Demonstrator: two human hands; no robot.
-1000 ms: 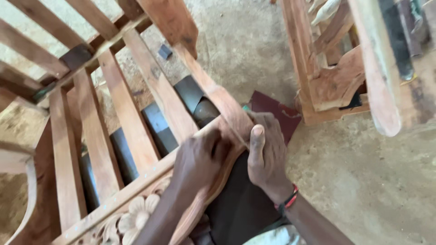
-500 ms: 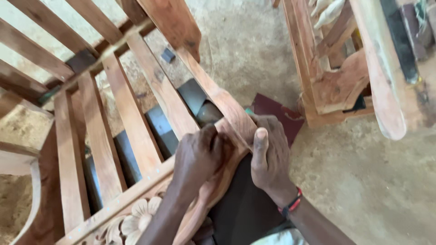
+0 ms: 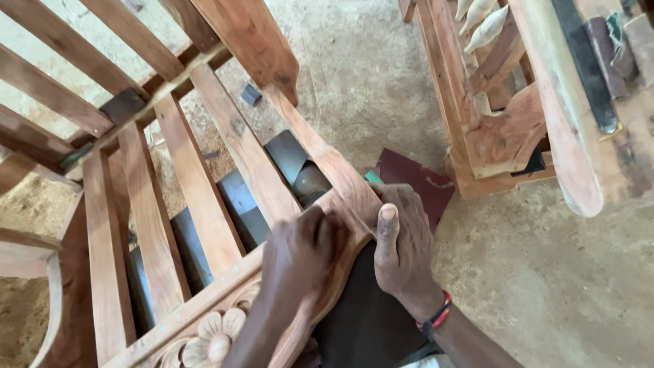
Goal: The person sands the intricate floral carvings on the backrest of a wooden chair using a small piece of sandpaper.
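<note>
Reddish slatted chair frame (image 3: 204, 197), flower-carved rail, seemingly unfinished.
</note>
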